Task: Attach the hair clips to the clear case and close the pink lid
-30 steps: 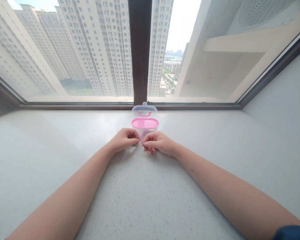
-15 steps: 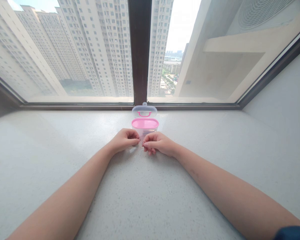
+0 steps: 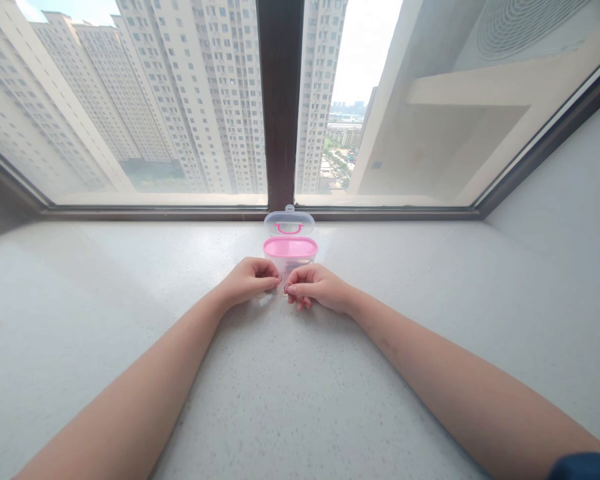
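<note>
My left hand [image 3: 255,275] is closed, thumb against forefinger, with a tiny dark curved thing [image 3: 280,278] at the fingertips. Facing it across a small gap, my right hand [image 3: 316,285] pinches another tiny dark, ring-like thing [image 3: 285,289]; both are too small to name. Just beyond the hands stands a clear plastic box [image 3: 265,249] with a pink rim. Its clear lid [image 3: 270,222], fitted with a pink handle [image 3: 289,231], is flipped up behind it. My hands cover the lower front of the box, and its contents cannot be made out.
The speckled white sill [image 3: 290,387] carries both forearms. Behind the box runs a dark window frame [image 3: 281,120] with glass on either side and tall buildings outside. A white wall [image 3: 570,180] bounds the right.
</note>
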The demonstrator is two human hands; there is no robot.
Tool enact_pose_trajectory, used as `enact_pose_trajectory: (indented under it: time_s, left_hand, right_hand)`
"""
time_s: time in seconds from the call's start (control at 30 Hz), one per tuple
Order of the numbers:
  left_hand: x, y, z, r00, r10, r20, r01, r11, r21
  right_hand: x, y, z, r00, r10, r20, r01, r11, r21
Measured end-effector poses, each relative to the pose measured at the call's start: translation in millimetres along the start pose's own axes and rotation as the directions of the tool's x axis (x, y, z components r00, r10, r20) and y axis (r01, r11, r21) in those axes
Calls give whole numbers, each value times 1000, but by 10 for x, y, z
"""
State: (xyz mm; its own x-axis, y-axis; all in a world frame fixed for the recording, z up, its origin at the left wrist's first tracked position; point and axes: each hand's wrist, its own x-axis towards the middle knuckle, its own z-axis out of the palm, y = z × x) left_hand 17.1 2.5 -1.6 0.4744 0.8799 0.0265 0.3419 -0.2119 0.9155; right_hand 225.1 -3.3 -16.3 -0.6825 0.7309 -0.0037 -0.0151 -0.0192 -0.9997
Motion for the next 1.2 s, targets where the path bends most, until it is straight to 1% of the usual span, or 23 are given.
enact_pose_trajectory:
  time_s: [0.7,1.2]
  left_hand:
    - [0,-6,6,1000,-3,8,3,1000,-27]
    - [-6,29,9,1000,-8,1,8,1000,-29]
  right_hand:
    - [4,11,-1,1000,-3,3,3,1000,-2]
    - [2,14,-1,1000,2,-2,-2,1000,-14]
